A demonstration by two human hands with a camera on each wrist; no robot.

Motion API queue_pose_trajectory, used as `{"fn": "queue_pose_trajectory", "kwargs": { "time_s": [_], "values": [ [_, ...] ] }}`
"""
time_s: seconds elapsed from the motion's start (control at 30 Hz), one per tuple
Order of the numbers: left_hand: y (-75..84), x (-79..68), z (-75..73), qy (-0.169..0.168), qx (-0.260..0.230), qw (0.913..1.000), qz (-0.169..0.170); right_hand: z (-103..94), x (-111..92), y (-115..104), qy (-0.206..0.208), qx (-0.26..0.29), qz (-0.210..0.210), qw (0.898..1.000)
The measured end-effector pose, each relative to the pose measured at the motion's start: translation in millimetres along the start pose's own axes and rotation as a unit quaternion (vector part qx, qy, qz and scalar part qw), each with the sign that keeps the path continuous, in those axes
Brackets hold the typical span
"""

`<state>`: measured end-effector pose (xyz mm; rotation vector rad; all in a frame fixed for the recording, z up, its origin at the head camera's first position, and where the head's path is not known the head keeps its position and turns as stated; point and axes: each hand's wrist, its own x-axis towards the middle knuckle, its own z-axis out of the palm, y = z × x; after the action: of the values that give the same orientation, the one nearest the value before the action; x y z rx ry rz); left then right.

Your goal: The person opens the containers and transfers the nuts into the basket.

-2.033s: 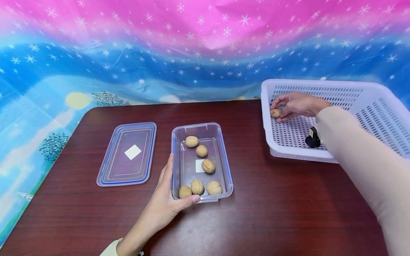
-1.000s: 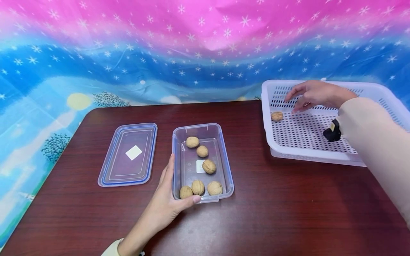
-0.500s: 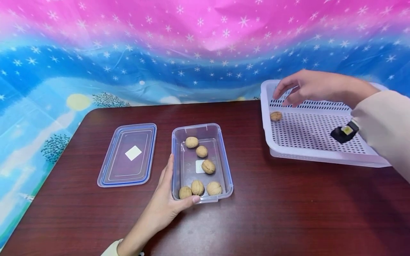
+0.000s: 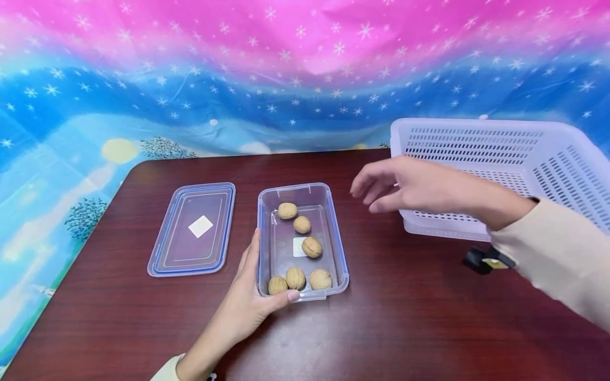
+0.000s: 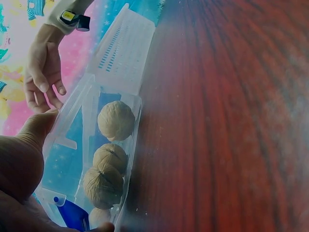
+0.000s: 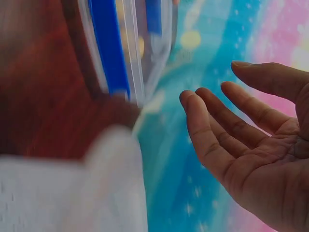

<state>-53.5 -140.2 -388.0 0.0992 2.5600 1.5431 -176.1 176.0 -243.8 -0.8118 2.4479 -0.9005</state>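
Note:
My left hand grips a clear plastic food container at its near left corner. The thumb lies over the front rim and the fingers lie along the left side. Inside the container are several walnuts, some of them lined up at the near end. To the right, my right hand hovers between the container and a white perforated basket, overlapping the basket's left side. Its fingers are loosely bent, and the right wrist view shows the palm with nothing in it.
A clear lid with a blue seal and a white square label lies flat to the left of the container. Behind the dark red wooden table hangs a pink and blue snowflake cloth.
My right hand let go of a walnut in the basket's left corner, lifted, then moved left and nearer to the container. That walnut is now hidden behind the hand. The left hand has stayed put.

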Motion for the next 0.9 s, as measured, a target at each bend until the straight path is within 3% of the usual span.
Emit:
{"fn": "queue_pose_trajectory", "kwargs": {
  "time_s": [0.13,0.4,0.67,0.9],
  "values": [
    [-0.2,0.0,0.2,0.003,-0.003,1.0,-0.005,20.6,6.1,-4.2,-0.026,0.049,-0.034,0.998],
    [-2.1,1.0,0.9,0.005,-0.002,1.0,0.001,53.0,24.1,-6.9,-0.079,0.111,-0.053,0.989],
    [0.2,0.4,-0.3,0.003,0.011,0.9999,-0.003,81.6,44.4,-12.7,-0.127,0.138,-0.09,0.978],
    [1.0,0.7,-0.3,0.0,0.004,1.0,-0.003,98.8,60.3,-14.8,-0.165,0.148,-0.075,0.972]
  ]
}}
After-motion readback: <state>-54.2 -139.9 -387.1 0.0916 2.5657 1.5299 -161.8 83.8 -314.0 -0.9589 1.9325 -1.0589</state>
